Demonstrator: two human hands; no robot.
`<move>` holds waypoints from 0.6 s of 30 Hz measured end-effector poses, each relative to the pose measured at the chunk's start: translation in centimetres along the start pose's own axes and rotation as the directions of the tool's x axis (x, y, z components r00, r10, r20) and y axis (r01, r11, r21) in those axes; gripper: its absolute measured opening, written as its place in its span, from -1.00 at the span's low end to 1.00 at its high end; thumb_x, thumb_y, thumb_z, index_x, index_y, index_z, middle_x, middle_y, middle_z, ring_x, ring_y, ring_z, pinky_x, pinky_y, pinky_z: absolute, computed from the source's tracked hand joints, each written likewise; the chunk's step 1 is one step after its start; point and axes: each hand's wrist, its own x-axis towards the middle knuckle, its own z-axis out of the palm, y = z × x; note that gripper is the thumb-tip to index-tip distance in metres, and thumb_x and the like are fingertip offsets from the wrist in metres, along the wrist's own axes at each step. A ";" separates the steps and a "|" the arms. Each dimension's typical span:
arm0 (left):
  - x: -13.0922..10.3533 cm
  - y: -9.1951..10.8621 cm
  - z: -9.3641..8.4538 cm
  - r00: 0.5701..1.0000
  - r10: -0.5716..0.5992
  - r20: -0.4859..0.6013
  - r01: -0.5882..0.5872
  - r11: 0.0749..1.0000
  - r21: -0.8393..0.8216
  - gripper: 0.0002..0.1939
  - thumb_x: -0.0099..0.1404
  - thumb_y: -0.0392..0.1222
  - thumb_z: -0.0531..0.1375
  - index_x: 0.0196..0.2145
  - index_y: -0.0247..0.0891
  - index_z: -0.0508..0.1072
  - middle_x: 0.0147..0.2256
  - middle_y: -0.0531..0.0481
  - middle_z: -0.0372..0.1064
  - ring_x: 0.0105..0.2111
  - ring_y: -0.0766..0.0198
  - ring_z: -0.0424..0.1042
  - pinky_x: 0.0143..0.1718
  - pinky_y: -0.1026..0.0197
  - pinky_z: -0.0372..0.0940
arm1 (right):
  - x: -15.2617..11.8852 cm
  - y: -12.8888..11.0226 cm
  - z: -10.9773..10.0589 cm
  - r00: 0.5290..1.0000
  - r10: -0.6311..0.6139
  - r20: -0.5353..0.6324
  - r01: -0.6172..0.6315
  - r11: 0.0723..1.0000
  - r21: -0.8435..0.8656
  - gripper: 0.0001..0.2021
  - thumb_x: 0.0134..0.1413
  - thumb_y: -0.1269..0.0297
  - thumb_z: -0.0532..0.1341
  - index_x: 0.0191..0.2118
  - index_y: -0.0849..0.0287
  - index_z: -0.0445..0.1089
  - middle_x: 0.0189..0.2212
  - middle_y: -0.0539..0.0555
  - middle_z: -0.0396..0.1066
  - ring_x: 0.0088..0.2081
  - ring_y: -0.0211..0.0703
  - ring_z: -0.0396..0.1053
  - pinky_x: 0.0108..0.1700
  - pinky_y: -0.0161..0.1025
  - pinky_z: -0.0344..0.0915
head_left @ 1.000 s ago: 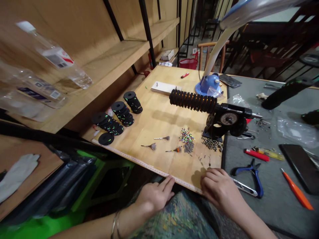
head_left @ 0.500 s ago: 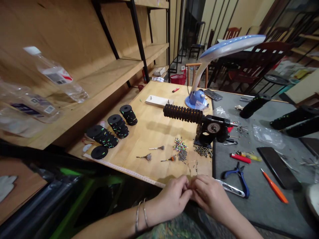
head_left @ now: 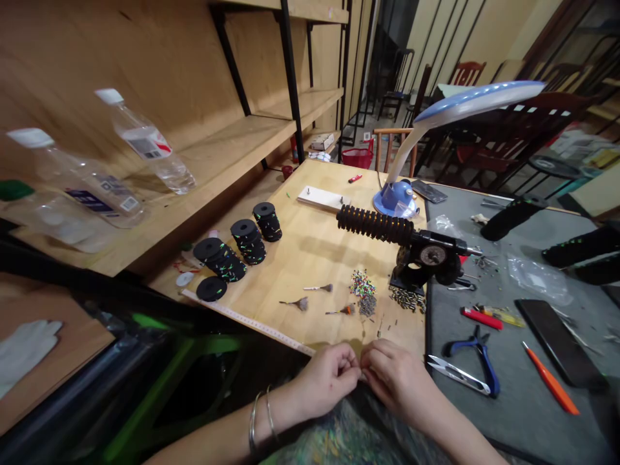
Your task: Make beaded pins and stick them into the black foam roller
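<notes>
My left hand [head_left: 327, 380] and my right hand [head_left: 398, 380] meet at the table's front edge, fingertips pinched close together. Whatever sits between the fingers is too small to make out. Just beyond them lie a heap of coloured beads [head_left: 362, 283], a pile of tiny grey pieces [head_left: 367, 305] and a heap of brass-and-dark metal bits [head_left: 407, 298]. Three small feathery tufts rest to the left: one with an orange part [head_left: 347, 310], a grey one [head_left: 301, 303] and a pale-stemmed one [head_left: 320, 288]. A black clamp device [head_left: 429, 255] bears a ribbed black foam roll [head_left: 375, 223].
Stacks of black foam spools [head_left: 220, 258] stand at left, near a measuring tape [head_left: 252, 324]. On the grey mat [head_left: 450, 413] lie blue-handled pliers [head_left: 477, 352], silver snips [head_left: 460, 376], an orange tool [head_left: 549, 380] and a phone [head_left: 557, 342]. A blue lamp [head_left: 394, 194] stands behind.
The view has swung left, so the table and its things appear shifted right. My hands stay together at the table edge, still pinching.
</notes>
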 end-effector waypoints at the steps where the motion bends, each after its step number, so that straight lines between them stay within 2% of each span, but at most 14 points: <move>1: 0.0 -0.1 -0.1 1.000 -0.002 0.000 0.002 1.000 -0.020 -0.91 0.16 -0.31 0.12 -0.49 -0.27 0.27 -0.60 0.18 0.11 -0.57 0.40 0.09 -0.54 0.33 -0.02 | 0.1 -0.1 0.0 1.000 -0.005 0.004 0.005 1.000 0.003 -0.86 0.21 0.43 0.06 -0.34 0.18 0.34 -0.40 0.12 0.39 -0.33 -0.13 0.35 -0.30 -0.27 0.25; 6: -0.3 -0.3 -0.9 1.000 -0.009 0.015 0.011 0.988 -0.153 -0.89 0.14 -0.28 0.14 -0.50 -0.27 0.26 -0.61 0.19 0.09 -0.58 0.41 0.07 -0.54 0.32 -0.05 | 0.8 -0.8 -1.1 0.998 -0.061 0.020 0.062 0.997 -0.039 -0.85 0.20 0.44 0.05 -0.35 0.18 0.34 -0.42 0.11 0.37 -0.35 -0.13 0.31 -0.33 -0.26 0.22; 11: -0.7 -0.4 -2.1 0.991 -0.100 0.090 0.120 0.959 -0.255 -0.90 0.12 -0.22 0.16 -0.46 -0.28 0.30 -0.64 0.22 0.08 -0.65 0.45 -0.01 -0.61 0.33 -0.12 | 1.7 -0.8 -3.2 0.984 -0.162 0.072 0.165 0.985 -0.051 -0.86 0.15 0.48 0.06 -0.38 0.15 0.30 -0.44 0.10 0.37 -0.24 -0.07 0.30 -0.22 -0.21 0.23; 14: -0.9 -0.5 -2.9 0.989 -0.123 0.080 0.141 0.949 -0.283 -0.87 0.12 -0.19 0.18 -0.47 -0.27 0.29 -0.66 0.23 0.08 -0.67 0.46 -0.01 -0.63 0.34 -0.13 | 2.1 -0.5 -4.0 0.981 -0.159 0.112 0.167 0.983 -0.072 -0.86 0.14 0.49 0.05 -0.38 0.15 0.28 -0.42 0.11 0.39 -0.23 -0.05 0.30 -0.21 -0.20 0.23; 18: -1.0 -0.5 -3.7 0.992 -0.119 0.035 0.124 0.952 -0.281 -0.85 0.11 -0.17 0.18 -0.48 -0.28 0.29 -0.66 0.22 0.09 -0.67 0.47 -0.01 -0.62 0.35 -0.11 | 2.2 -0.1 -4.3 0.983 -0.102 0.150 0.121 0.985 -0.122 -0.84 0.13 0.51 0.01 -0.34 0.16 0.27 -0.42 0.11 0.38 -0.34 -0.09 0.30 -0.30 -0.22 0.21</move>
